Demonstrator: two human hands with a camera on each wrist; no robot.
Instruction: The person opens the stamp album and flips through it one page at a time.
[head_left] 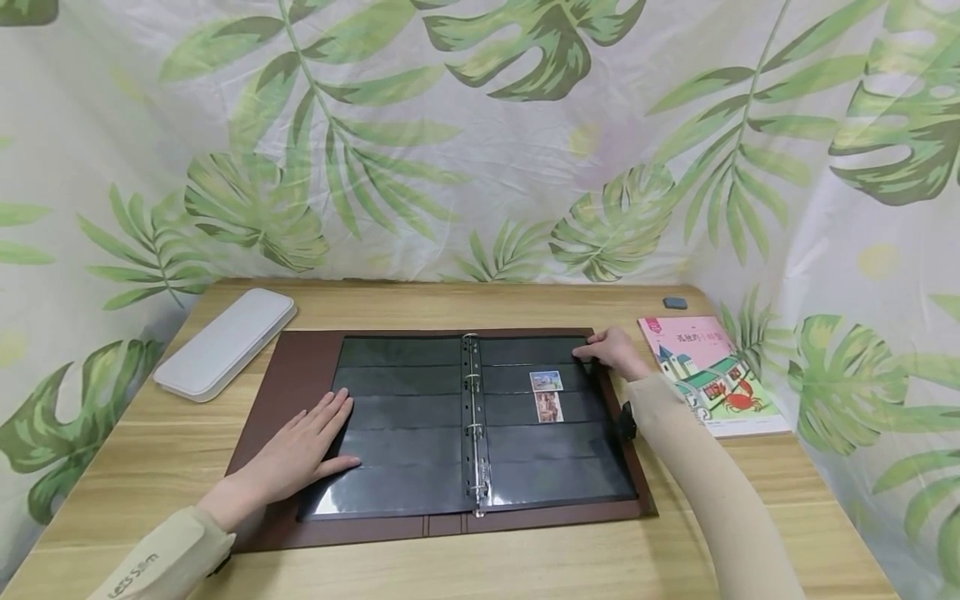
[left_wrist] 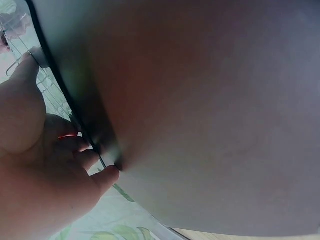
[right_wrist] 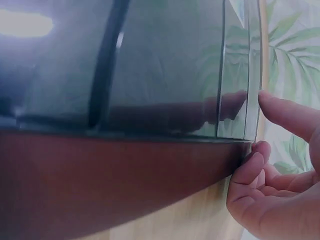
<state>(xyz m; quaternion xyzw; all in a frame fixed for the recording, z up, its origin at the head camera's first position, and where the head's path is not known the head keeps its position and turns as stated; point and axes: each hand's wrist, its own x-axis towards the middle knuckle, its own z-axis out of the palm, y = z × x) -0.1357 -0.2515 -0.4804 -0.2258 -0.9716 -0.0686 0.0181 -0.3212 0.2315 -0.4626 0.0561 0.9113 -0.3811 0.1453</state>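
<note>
A brown ring-binder stamp album (head_left: 258,417) lies spread on the wooden table, with a black pocket page (head_left: 405,425) on the left and another (head_left: 558,475) on the right. Two small stamps, one bluish (head_left: 546,382) and one reddish-brown (head_left: 549,407), sit in the right page, one above the other. My left hand (head_left: 303,446) rests with extended fingers on the left page's outer edge. At the far right corner, my right hand (head_left: 618,352) pinches the right page; in the right wrist view its fingers (right_wrist: 247,167) curl at that corner, thumb side above.
A white case (head_left: 225,342) lies at the back left. Beyond the album on the right is a pink illustrated book (head_left: 712,375), with a small blue-grey block (head_left: 675,303) behind it. A leaf-patterned curtain (head_left: 495,167) hangs along the table's back.
</note>
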